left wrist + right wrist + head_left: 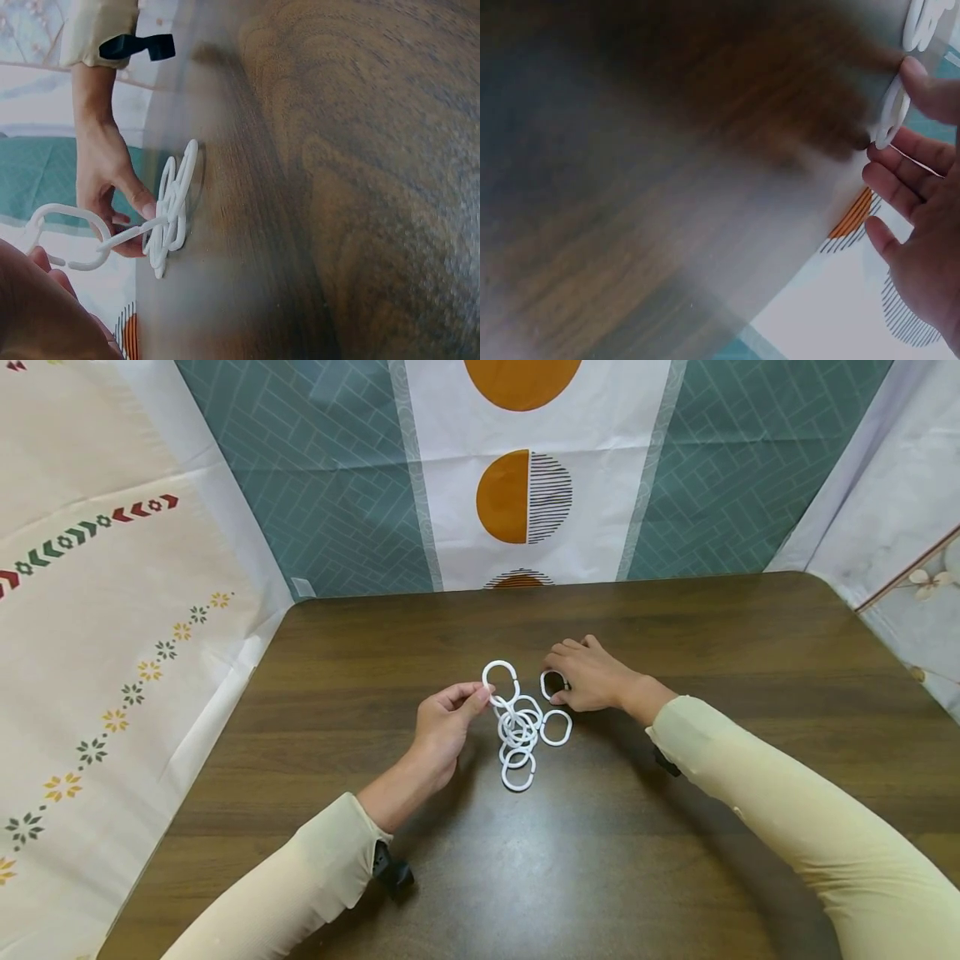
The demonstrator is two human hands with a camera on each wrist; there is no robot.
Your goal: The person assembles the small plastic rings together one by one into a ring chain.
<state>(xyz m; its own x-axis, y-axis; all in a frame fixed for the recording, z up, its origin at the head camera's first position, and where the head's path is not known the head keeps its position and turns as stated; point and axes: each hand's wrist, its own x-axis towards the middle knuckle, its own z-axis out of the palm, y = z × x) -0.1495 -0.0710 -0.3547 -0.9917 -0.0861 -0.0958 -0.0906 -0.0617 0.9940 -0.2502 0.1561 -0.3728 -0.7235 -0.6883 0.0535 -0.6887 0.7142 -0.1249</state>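
Observation:
White plastic rings lie in a linked or overlapping pile (517,727) on the brown table. My left hand (442,727) pinches a raised ring (500,662) between thumb and fingers at the pile's upper left; in the left wrist view that ring (67,210) hangs off the table, joined to another. To the right of the pile, my right hand (588,677) holds a separate ring (543,685) at the table surface; the right wrist view shows thumb and fingertips around this ring (889,120). Another ring (556,727) lies flat just below it, at the pile's right side.
The wooden table (337,643) spreads around both hands, its far edge meeting a teal and white cloth (345,502). A cream patterned cloth (97,635) hangs on the left, and a pale floral one (922,602) on the right.

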